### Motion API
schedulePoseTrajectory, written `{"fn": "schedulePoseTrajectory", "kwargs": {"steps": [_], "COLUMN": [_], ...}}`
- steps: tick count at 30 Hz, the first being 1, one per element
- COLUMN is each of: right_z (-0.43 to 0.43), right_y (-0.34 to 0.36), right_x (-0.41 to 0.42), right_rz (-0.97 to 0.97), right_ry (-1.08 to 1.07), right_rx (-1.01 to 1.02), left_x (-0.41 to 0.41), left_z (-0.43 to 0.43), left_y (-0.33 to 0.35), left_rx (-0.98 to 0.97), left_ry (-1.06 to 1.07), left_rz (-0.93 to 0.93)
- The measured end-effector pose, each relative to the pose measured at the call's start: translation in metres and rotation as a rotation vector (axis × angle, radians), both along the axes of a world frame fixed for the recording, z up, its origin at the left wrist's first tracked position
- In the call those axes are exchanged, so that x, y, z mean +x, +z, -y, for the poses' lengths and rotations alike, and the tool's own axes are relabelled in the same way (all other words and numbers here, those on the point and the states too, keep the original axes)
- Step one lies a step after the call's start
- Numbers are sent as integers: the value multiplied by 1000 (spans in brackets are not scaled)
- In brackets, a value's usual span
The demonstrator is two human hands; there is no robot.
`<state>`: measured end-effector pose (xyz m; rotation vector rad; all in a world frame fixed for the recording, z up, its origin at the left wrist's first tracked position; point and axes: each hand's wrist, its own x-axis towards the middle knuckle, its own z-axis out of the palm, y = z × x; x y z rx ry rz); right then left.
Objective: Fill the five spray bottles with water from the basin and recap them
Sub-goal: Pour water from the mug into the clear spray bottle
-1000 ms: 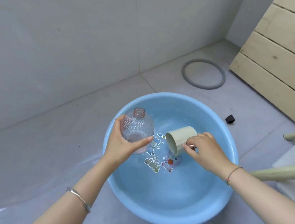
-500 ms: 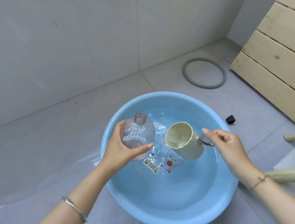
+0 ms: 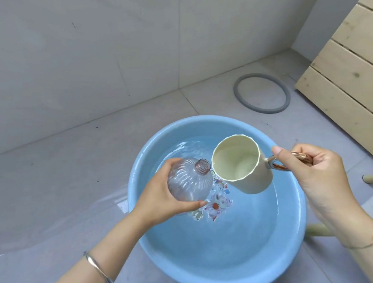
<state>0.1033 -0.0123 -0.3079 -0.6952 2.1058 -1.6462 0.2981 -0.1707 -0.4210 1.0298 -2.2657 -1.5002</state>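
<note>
grey ring [image 3: 236, 93] on floor [image 3: 46, 193] behind basin [image 3: 221, 282], wooden planks [image 3: 350, 88] right

A bare tiled room, likely a home washroom: grey floor tiles [image 3: 46, 193], tiled wall [image 3: 77, 60], blue basin [image 3: 220, 276] on the floor.

a round light-blue plastic basin [image 3: 201, 118] is pictured with a red, white and blue cartoon decal [image 3: 216, 204] on its bottom. a clear plastic bottle [image 3: 189, 185] is ribbed in curved lines and tinted pink at the neck. a cream ceramic mug [image 3: 254, 183] is fitted with a copper-coloured handle [image 3: 275, 165]. a grey ring [image 3: 264, 111] is set against pale grey floor tiles [image 3: 46, 193].
</note>
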Motion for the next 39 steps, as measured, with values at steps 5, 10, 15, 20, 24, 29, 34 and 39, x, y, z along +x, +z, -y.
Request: {"fn": "schedulePoseTrajectory", "kwargs": {"steps": [5, 10, 15, 20, 24, 29, 34, 39], "right_z": [-1, 1, 3, 5, 5, 6, 7, 9], "right_y": [-4, -1, 1, 5, 5, 4, 4, 7], "right_x": [0, 2, 4, 6, 5, 4, 2, 5], "right_rz": [-30, -57, -162, -245, -296, -350, -402, -463], "right_ry": [30, 19, 21, 49, 54, 68, 89, 90], "right_rx": [20, 40, 92, 137, 129, 112, 106, 84], "left_x": [1, 1, 1, 3, 3, 3, 3, 4], "left_z": [-1, -2, -1, -1, -1, -1, -1, -2], "left_y": [-3, -3, -3, -3, -4, -5, -5, -7], "left_rx": [-26, -61, -78, -75, -59, -72, -67, -73], "left_ry": [-25, -41, -48, -46, -42, -37, -34, -29], "left_rz": [35, 34, 39, 36, 40, 48, 46, 54]}}
